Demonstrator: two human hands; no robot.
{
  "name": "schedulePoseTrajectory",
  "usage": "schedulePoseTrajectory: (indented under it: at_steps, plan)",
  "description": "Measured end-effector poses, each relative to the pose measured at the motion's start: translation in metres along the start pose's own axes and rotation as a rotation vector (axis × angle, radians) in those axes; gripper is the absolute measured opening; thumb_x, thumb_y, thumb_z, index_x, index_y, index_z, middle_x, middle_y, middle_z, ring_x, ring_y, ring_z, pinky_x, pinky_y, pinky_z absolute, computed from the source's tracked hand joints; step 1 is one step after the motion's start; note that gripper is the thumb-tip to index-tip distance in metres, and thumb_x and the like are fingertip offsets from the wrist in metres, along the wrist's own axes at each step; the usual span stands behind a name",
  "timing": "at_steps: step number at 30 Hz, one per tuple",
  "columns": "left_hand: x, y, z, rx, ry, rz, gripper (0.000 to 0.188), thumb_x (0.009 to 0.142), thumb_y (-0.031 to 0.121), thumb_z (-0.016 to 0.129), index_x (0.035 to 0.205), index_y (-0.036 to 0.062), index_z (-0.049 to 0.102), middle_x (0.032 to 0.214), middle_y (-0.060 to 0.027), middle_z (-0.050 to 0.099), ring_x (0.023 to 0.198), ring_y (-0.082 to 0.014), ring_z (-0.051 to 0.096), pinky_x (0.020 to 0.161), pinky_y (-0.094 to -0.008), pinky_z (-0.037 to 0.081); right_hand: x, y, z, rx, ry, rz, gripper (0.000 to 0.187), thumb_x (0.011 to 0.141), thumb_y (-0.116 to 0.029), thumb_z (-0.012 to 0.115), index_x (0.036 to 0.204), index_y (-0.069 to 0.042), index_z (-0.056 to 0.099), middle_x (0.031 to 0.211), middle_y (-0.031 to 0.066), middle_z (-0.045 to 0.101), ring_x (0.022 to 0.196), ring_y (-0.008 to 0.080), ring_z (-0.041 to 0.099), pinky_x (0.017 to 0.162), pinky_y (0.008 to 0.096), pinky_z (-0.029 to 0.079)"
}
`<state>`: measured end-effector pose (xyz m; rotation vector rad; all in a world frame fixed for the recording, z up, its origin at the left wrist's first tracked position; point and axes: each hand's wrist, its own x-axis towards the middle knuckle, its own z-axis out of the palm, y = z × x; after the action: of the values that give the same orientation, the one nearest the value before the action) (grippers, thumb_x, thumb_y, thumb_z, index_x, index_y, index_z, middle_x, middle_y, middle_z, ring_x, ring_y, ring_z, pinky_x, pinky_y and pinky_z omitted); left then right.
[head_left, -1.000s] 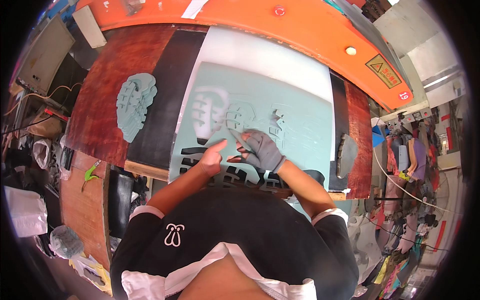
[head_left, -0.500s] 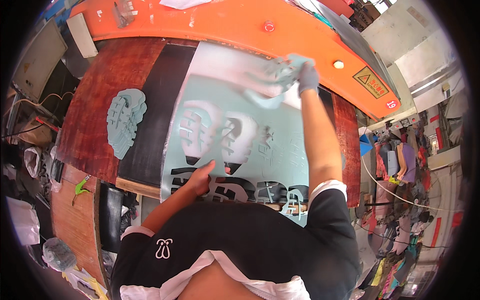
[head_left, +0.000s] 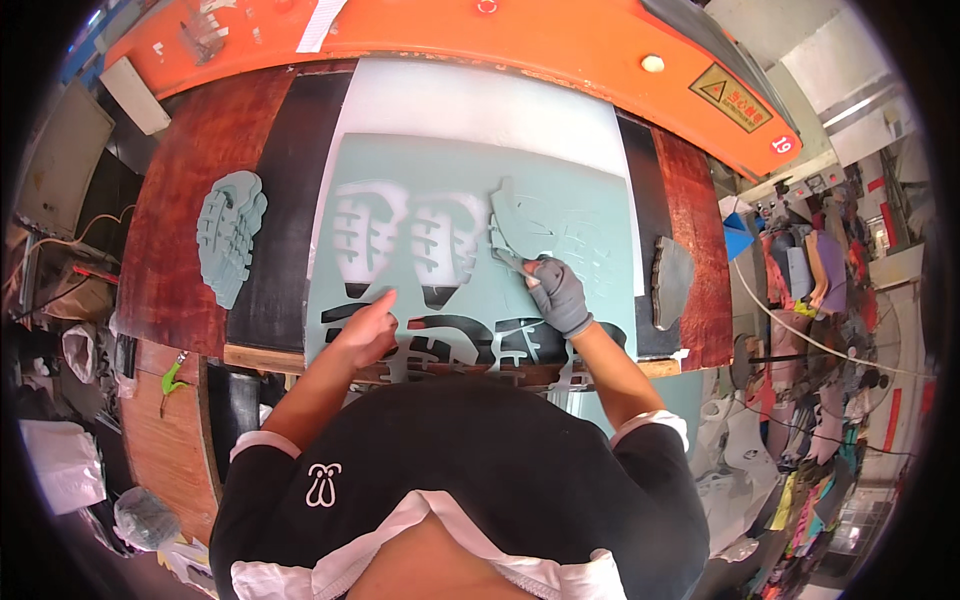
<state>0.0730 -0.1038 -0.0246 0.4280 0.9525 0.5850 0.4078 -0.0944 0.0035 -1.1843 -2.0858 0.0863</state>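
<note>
A pale grey-green foam sheet (head_left: 460, 160) lies on a white board (head_left: 480, 100) in front of me. Two notched, curved openings in it show white beneath, with black at their lower tips. My right hand (head_left: 560, 295), in a grey glove with bare fingertips, pinches the lower end of a curved, notched foam piece (head_left: 512, 222), which lies over the sheet to the right of these openings. My left hand (head_left: 368, 332) is bare and rests low at the sheet's near part, below the openings. Its index finger points forward; nothing shows in it.
Notched foam pieces (head_left: 230, 238) lie stacked on the red-brown board at the left. A dark grey curved piece (head_left: 675, 282) lies at the right. An orange machine beam (head_left: 420, 30) spans the far side. Black shows through cutouts along the sheet's near edge.
My right hand has come back from the far right, near the orange beam, down onto the sheet with foam in its fingers. The left hand has shifted slightly left.
</note>
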Motion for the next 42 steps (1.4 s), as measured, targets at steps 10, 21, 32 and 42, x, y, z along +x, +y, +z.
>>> schedulePoseTrajectory:
  at_steps: [10, 21, 32, 42]
  plan:
    - [-0.004, -0.029, 0.116, -0.116, -0.363, -0.320, 0.052, 0.097, 0.037, 0.042, 0.137, 0.0073, 0.026, 0.093, -0.0101, 0.059, 0.063, -0.0155, 0.049, 0.062, -0.0325, 0.044, 0.012, 0.015, -0.017, 0.110, 0.053, 0.269, 0.015, 0.089, -0.020, 0.055, 0.093, -0.007, 0.061, 0.079, 0.0125, 0.061, 0.075, 0.0324, 0.058, 0.067, 0.0386, 0.048]
    - [0.062, -0.096, 0.150, -0.829, -0.650, -0.212, 0.020, 0.093, 0.029, 0.047, 0.103, 0.0126, 0.054, 0.077, -0.0034, 0.053, 0.055, -0.0132, 0.041, 0.066, -0.0327, 0.043, -0.023, 0.005, -0.022, -0.043, -0.206, -0.185, 0.038, 0.076, -0.014, 0.063, 0.111, -0.002, 0.055, 0.111, 0.0135, 0.057, 0.102, 0.0341, 0.054, 0.088, 0.0412, 0.044]
    - [0.057, -0.086, 0.149, -0.664, -0.704, -0.109, 0.029, 0.098, 0.032, 0.039, 0.124, 0.0270, 0.050, 0.094, -0.0053, 0.058, 0.057, -0.0124, 0.048, 0.071, -0.0374, 0.049, -0.005, 0.012, -0.019, 0.145, -0.224, -0.037, 0.038, 0.085, -0.027, 0.059, 0.114, -0.002, 0.056, 0.101, 0.0154, 0.060, 0.093, 0.0348, 0.056, 0.083, 0.0393, 0.046]
    - [0.013, 0.009, 0.137, 0.790, -0.240, 0.544, 0.039, 0.093, 0.026, 0.052, 0.125, 0.0025, 0.052, 0.130, -0.0096, 0.052, 0.109, -0.0170, 0.054, 0.097, -0.0374, 0.040, 0.066, 0.075, -0.017, 0.715, 0.221, 0.804, 0.031, 0.090, -0.031, 0.051, 0.088, -0.002, 0.061, 0.068, 0.0011, 0.054, 0.064, 0.0113, 0.049, 0.059, 0.0291, 0.041]
